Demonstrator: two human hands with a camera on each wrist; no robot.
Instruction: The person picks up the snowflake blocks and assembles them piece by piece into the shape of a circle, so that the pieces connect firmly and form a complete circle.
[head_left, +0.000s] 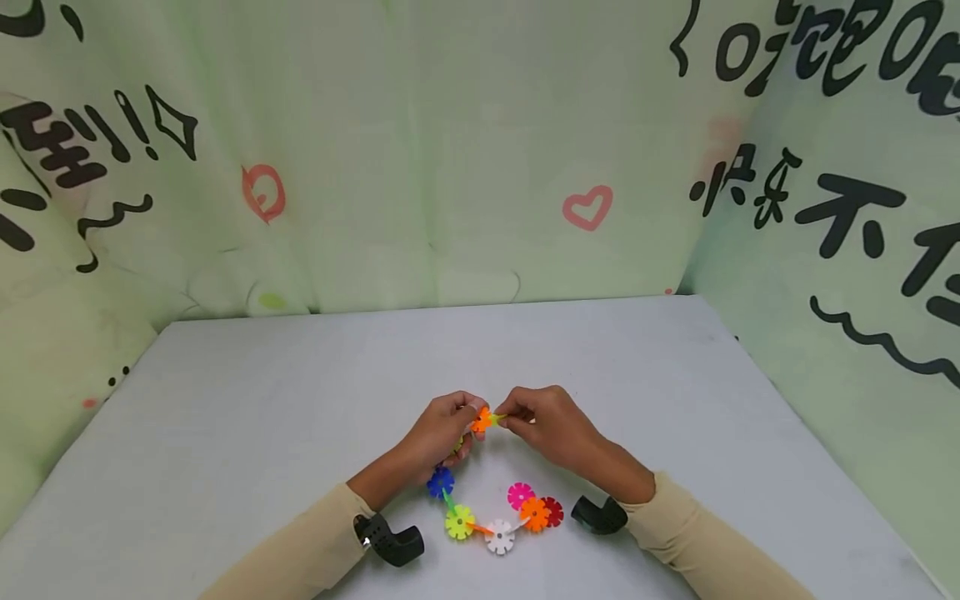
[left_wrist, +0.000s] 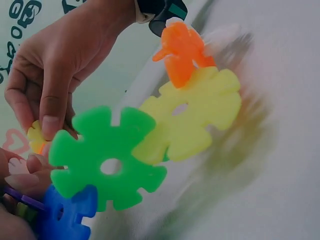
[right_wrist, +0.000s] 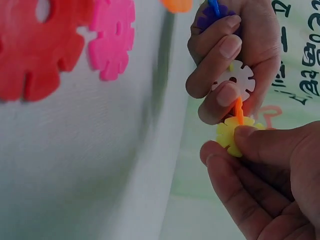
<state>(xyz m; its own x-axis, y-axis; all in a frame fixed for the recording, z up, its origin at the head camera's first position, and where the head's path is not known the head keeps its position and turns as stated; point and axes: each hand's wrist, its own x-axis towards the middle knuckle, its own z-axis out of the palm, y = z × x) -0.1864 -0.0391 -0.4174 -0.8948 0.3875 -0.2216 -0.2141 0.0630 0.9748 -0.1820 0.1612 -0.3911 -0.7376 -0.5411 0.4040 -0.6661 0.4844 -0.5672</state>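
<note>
My left hand (head_left: 442,429) grips one end of a chain of notched plastic snowflake discs, its fingers curled round a white disc (right_wrist: 246,80) beside an orange disc (head_left: 481,422). Thumb and fingertip of my right hand (head_left: 553,423) pinch a yellow disc (right_wrist: 227,136), which meets the orange disc's edge. From the left hand the chain hangs down through a blue disc (head_left: 441,483), a green disc (left_wrist: 85,162) and a yellow-green disc (head_left: 459,523). It curves on through a white disc, an orange disc (head_left: 536,514), a red disc (right_wrist: 30,75) and a pink disc (head_left: 520,496).
A white table (head_left: 262,400) lies under both hands. Pale green curtains (head_left: 450,167) with black lettering and red hearts stand at the back and sides. Black wrist-worn devices (head_left: 390,542) sit at both cuffs, close to the chain's lower curve.
</note>
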